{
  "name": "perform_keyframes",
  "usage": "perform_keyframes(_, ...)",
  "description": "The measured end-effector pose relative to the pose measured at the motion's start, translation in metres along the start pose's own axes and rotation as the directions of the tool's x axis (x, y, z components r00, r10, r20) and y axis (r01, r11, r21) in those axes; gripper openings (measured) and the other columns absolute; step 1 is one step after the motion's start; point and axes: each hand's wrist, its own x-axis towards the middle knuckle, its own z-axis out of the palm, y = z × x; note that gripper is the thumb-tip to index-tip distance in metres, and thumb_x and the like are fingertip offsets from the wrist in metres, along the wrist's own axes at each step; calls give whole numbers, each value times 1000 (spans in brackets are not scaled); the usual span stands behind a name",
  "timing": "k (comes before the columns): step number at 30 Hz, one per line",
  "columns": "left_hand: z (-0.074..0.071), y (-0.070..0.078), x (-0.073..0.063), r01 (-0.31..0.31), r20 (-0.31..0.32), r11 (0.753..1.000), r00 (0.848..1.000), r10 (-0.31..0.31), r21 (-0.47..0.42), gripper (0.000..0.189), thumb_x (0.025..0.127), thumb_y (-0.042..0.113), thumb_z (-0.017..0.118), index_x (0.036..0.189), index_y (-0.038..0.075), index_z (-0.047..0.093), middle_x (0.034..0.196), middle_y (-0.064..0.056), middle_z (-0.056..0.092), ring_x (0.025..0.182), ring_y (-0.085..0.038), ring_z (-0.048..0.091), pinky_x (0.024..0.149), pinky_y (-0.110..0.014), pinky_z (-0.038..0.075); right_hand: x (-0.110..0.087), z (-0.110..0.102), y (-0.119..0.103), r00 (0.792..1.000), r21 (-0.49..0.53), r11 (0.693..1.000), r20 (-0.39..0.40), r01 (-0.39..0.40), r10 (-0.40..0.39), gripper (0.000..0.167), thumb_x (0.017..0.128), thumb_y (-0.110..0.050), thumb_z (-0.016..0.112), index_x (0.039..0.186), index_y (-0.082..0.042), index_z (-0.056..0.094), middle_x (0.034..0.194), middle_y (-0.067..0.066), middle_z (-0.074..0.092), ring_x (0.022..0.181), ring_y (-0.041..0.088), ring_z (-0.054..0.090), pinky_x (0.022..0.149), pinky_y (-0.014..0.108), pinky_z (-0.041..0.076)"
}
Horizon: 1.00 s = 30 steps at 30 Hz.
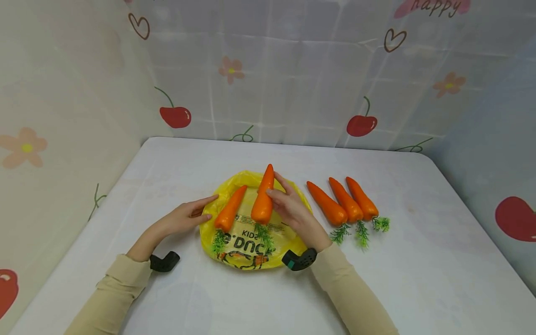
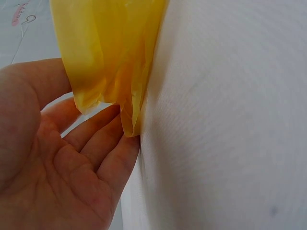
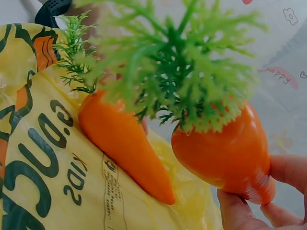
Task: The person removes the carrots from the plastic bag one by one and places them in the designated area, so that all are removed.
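Note:
In the head view, my right hand [image 1: 295, 211] holds an orange toy carrot [image 1: 264, 200] above a yellow plastic bag [image 1: 278, 253], thumb and fingers on its right side. The right wrist view shows the fingers [image 3: 288, 175] pinching this carrot [image 3: 223, 148], its green leafy top towards the camera. A second carrot [image 1: 229, 211] lies on the bag's left part, leaves towards the person. My left hand [image 1: 184, 217] is at the bag's left edge. In the left wrist view its fairly straight fingers [image 2: 115, 160] touch the crumpled yellow edge [image 2: 112, 57]; some fingertips are hidden behind the plastic.
On the white table [image 1: 418, 260], right of the bag, three more toy carrots lie side by side: a left one [image 1: 328, 204], a middle one [image 1: 346, 200] and a right one [image 1: 362, 199]. A printed curtain [image 1: 289, 79] hangs behind the table's far edge.

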Motion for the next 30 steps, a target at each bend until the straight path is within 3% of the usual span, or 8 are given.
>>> perform_keyframes(6,0,2,1,-9,-6,1000,1000,9,14,56,96,22,55,145,6,34,144,-22,34,130,-39,31,103,-53,28,-3,-5,-11,999,6,1000,-45,18,-18,62,95,0,51,149,-21,27,138,15,40,105,22,51,91,28,44)
perform_keyframes(18,1,0,2,-14,-3,1000,1000,14,0,56,96,20,56,145,5,34,144,-22,33,130,-38,31,103,-51,28,-9,-14,-36,995,118,990,-68,80,-73,63,96,1,48,150,-20,24,143,17,35,117,26,50,95,31,41)
perform_keyframes(25,0,1,2,-16,-2,1000,1000,16,5,56,96,21,56,145,5,34,144,-22,34,130,-39,30,102,-53,28,-18,-29,-56,989,291,946,-80,139,-121,67,93,0,57,148,-22,27,144,15,33,125,29,43,95,32,41)
perform_keyframes(30,0,3,1,-4,0,1000,1000,4,5,56,96,21,56,145,6,34,144,-22,33,130,-39,30,102,-53,28,-25,-42,-71,984,347,923,-110,168,-137,70,90,-3,62,148,-25,28,144,12,33,126,27,42,95,31,42)
